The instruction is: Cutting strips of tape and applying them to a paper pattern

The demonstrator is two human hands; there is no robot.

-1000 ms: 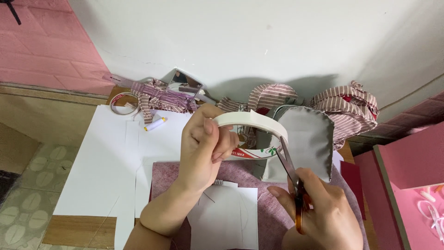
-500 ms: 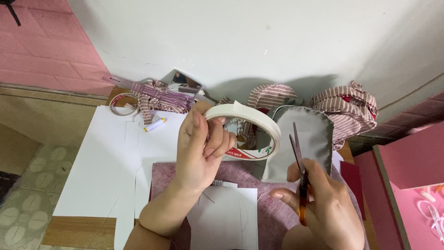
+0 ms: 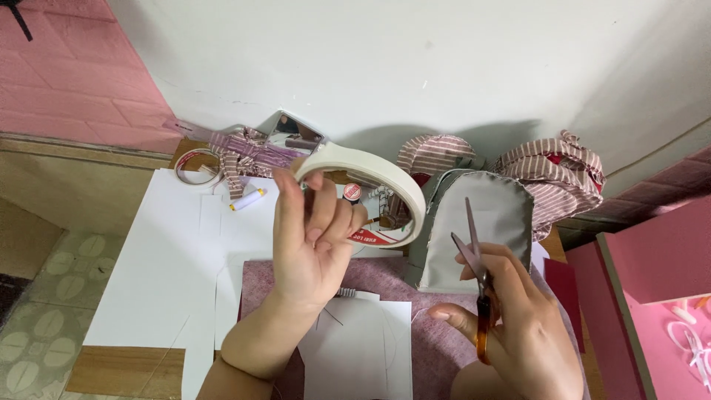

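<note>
My left hand [image 3: 311, 237] holds a large roll of white tape [image 3: 381, 185] raised above the table, fingers through its core, the roll tilted on edge. My right hand [image 3: 511, 326] grips scissors [image 3: 474, 259] with amber handles, blades slightly apart and pointing up and away, to the right of the roll and apart from it. Behind the scissors stands a grey arch-shaped card piece [image 3: 481, 222]. Below my hands a white paper sheet [image 3: 363, 355] with pencil lines lies on mauve felt [image 3: 415, 281].
White sheets [image 3: 170, 259] cover the table's left part. At the back lie a smaller tape roll [image 3: 194, 167], a glue stick [image 3: 246, 199], striped fabric pieces [image 3: 548, 178] and a small mirror [image 3: 292, 135]. A pink box [image 3: 652, 289] stands at the right. The wall is close behind.
My left hand has lifted and turned the tape roll upward and leftward. The scissors have drawn away from the tape, moving right and down, blades no longer on it.
</note>
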